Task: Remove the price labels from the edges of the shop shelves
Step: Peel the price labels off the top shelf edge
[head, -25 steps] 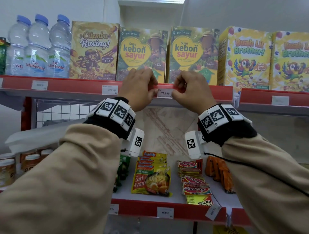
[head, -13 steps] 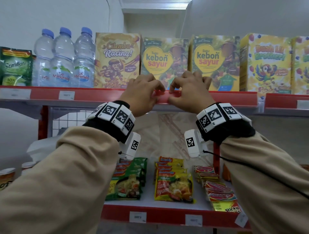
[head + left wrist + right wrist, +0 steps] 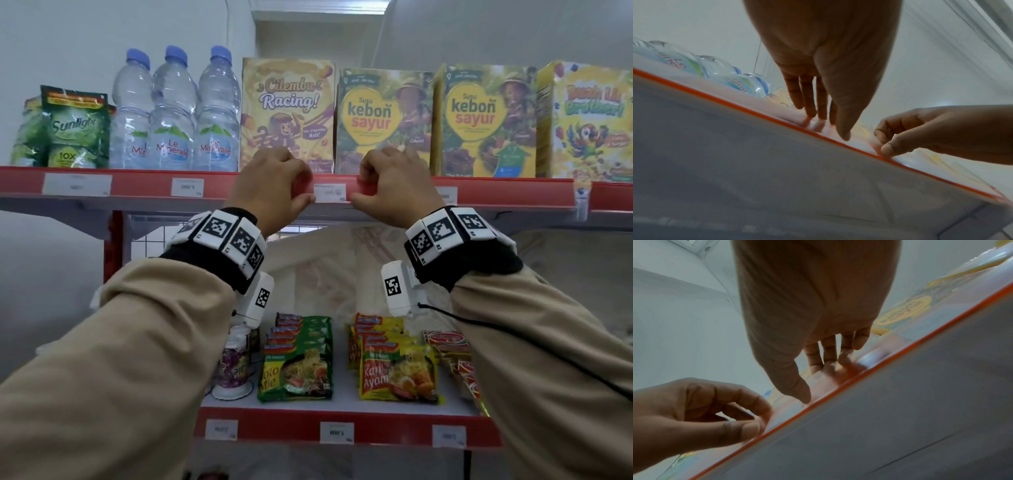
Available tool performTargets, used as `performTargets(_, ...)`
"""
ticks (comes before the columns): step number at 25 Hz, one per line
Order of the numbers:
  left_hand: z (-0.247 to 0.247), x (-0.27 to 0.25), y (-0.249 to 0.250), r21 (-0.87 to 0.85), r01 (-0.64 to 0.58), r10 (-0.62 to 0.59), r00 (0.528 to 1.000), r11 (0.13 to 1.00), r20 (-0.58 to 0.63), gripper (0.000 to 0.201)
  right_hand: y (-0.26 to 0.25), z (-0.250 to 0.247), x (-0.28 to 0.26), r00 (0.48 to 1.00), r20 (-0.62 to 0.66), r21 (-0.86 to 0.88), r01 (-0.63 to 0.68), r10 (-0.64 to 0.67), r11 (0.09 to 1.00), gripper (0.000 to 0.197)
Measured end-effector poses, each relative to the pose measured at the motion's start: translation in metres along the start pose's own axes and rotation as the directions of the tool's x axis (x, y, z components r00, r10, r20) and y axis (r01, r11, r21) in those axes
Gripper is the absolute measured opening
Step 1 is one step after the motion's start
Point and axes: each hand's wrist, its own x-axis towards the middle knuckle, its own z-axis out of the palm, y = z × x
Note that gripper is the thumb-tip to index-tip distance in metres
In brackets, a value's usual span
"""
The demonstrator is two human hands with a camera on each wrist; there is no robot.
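— Red strip (image 3: pixel 219 183) along the upper shelf's front edge: what is on it?

— Price labels. One white label (image 3: pixel 329 193) sits between the two hands, just above centre in the head view. More labels lie along the strip toward nine o'clock (image 3: pixel 187 187), and one peeps out beside the right wrist (image 3: pixel 447 195).

— How do the hands stand?

— Left hand (image 3: pixel 274 185) is at the label's nine o'clock side, right hand (image 3: pixel 390 181) at its three o'clock side. Each has fingers over the top of the strip and the thumb at its lower edge, pinching the strip. From the left wrist view the fingers (image 3: pixel 809 104) reach down onto the strip; from the right wrist view the thumb (image 3: pixel 797 389) presses by the orange edge.

— Is the label itself held?

— Cannot tell; both hands touch the strip just beside it.

— What stands behind?

— Water bottles (image 3: pixel 174 113) at eleven o'clock, cereal boxes (image 3: pixel 383 120) at twelve. Noodle packs (image 3: pixel 296 363) lie on the lower shelf at six o'clock, whose edge carries a further label (image 3: pixel 336 432).
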Motion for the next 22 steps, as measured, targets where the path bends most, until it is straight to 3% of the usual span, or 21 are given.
performTargets(3,-0.004,0.007,-0.001,0.04,0.049,-0.051,0.998,0.998,0.04,0.038,-0.005,-0.005,0.003,0.999,-0.021,0.11,-0.022,0.024,0.994,0.018)
performTargets(6,-0.007,0.012,0.0,0.063,0.052,-0.058,0.994,0.997,0.095,0.041,-0.02,-0.007,0.006,0.998,0.013,0.223,0.064,-0.068,0.973,0.021)
performTargets(11,-0.006,0.009,-0.002,0.066,0.017,-0.022,0.997,0.998,0.076,0.039,-0.039,-0.001,0.013,0.984,0.072,0.09,0.154,-0.16,0.984,0.027)
performTargets(17,-0.002,0.006,-0.005,0.059,-0.029,0.028,0.999,0.998,0.023,0.037,-0.048,0.005,0.014,0.985,0.132,0.018,0.108,-0.109,0.994,0.03)
performTargets(22,-0.002,0.006,-0.006,0.076,-0.044,0.042,0.999,0.996,0.027,0.038,-0.05,0.0,0.021,0.984,0.163,0.102,0.057,-0.073,0.993,0.026)
